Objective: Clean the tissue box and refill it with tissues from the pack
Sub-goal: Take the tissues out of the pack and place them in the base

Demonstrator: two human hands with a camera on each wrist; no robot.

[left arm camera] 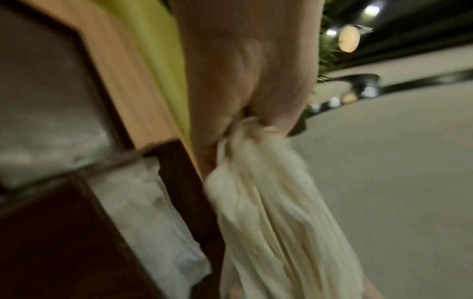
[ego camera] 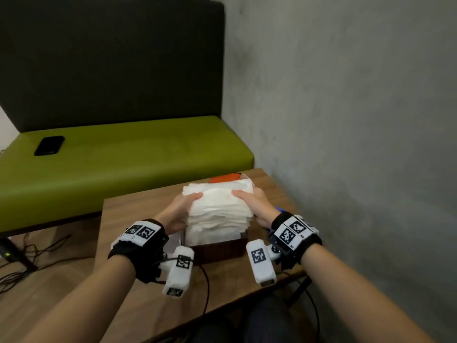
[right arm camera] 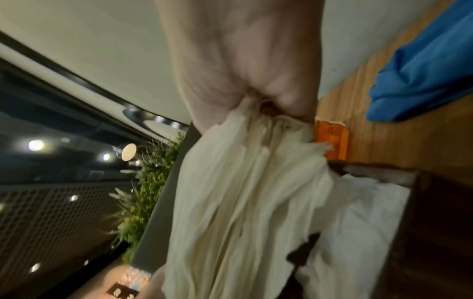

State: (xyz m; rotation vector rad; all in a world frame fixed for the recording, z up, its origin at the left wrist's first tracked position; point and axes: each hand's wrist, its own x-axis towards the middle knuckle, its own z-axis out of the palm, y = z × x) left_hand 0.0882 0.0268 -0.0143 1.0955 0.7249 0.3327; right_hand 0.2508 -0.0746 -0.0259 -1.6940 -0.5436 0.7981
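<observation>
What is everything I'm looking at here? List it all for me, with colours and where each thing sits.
stack of tissues: one thick stack, white, held over the open box, its lower part in it
tissue box: one, dark brown, on the table, near edge
tissue pack: one, orange, on the table behind the stack
cloth: one, blue, on the table by the wall
table: one, wood
bench: one, green seat, dark back, beyond the table
phone: one, black, on the bench seat
cables: several, black, on the floor, left
left hand: grips the stack's left side
right hand: grips the stack's right side
</observation>
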